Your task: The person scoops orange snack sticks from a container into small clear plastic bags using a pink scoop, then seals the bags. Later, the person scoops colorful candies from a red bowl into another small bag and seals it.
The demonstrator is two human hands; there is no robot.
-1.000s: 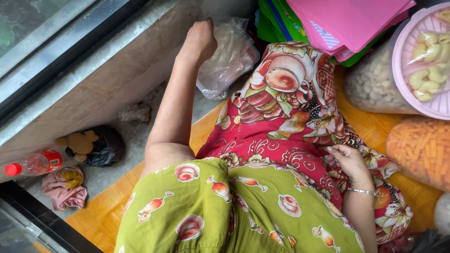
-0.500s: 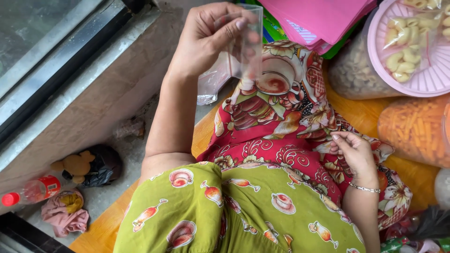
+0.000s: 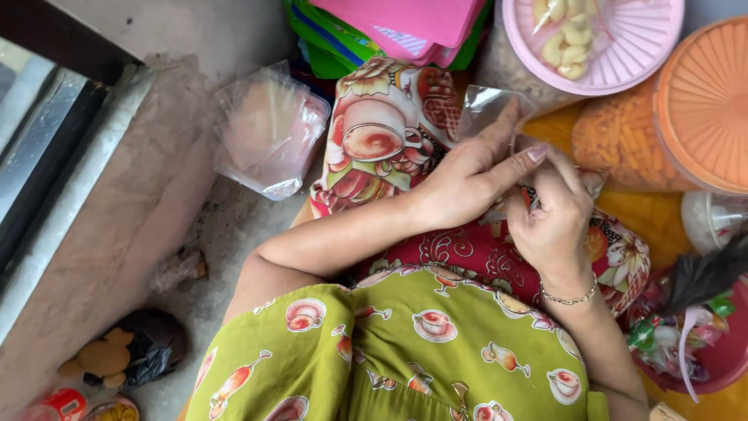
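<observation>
My left hand (image 3: 466,181) and my right hand (image 3: 553,218) meet over my lap, both pinching a small clear plastic bag (image 3: 491,105). The bag's open top sticks up past my left fingers. Under the hands lies a red patterned cloth (image 3: 389,132) printed with cups and flowers. A stack of clear plastic bags (image 3: 269,129) rests on the concrete floor to the left, apart from both hands. A thin bracelet circles my right wrist.
A pink lid holding pale snack pieces (image 3: 592,39) sits at the top right beside an orange lid (image 3: 705,101) over orange snacks. Folded pink and green sheets (image 3: 389,31) lie at the top. A red bowl of wrapped sweets (image 3: 693,343) is at the right. A concrete ledge runs along the left.
My left hand carried a clear bag from the pile at the left over to my lap. My right hand rose to meet it and now grips the bag too.
</observation>
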